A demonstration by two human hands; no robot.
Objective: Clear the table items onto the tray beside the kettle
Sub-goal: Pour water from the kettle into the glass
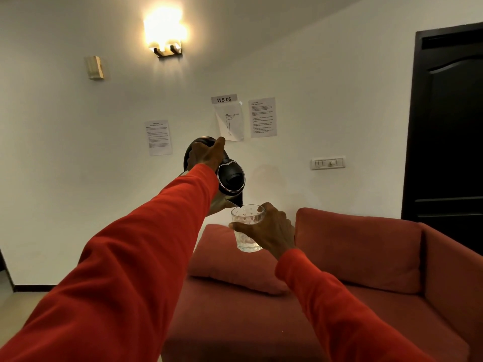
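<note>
Sleeves: red, both arms stretched forward and up, fill the lower view.
Sofa [339, 296]: red, under the arms; cushion [224, 259] lies at its left end, below the glass.
Right hand [269, 231]: fingers and thumb wrapped round the glass, holding it upright in mid-air over the sofa.
Glass [247, 228]: clear, patterned; water level hard to read, looks low or just starting.
Left hand [206, 155]: clamped on the kettle handle, thumb on top, kettle tipped forward.
Kettle [230, 181]: black and steel, lid shut, spout down just above the glass rim; a thin stream seems to enter the glass, too faint to be sure.
Wall: white, behind the hands; papers [227, 121] taped up, top one reads "WS 06"; switch plate [328, 163] to the right; lamp [164, 32] lit high up.
Door [449, 121]: dark, far right, closed.
Table and tray: not in view, so where the cleared items go cannot be placed.
Step in hand: looks like pouring from kettle to glass, not clearing.
Progress: nothing seen on a tray; judged early or off-task. Both glass and kettle are held, neither set down.
Left to do: likely finish the pour, put the kettle back, carry the glass and other items to the tray.
Risk: spill onto the sofa if the glass drifts from under the spout.
</note>
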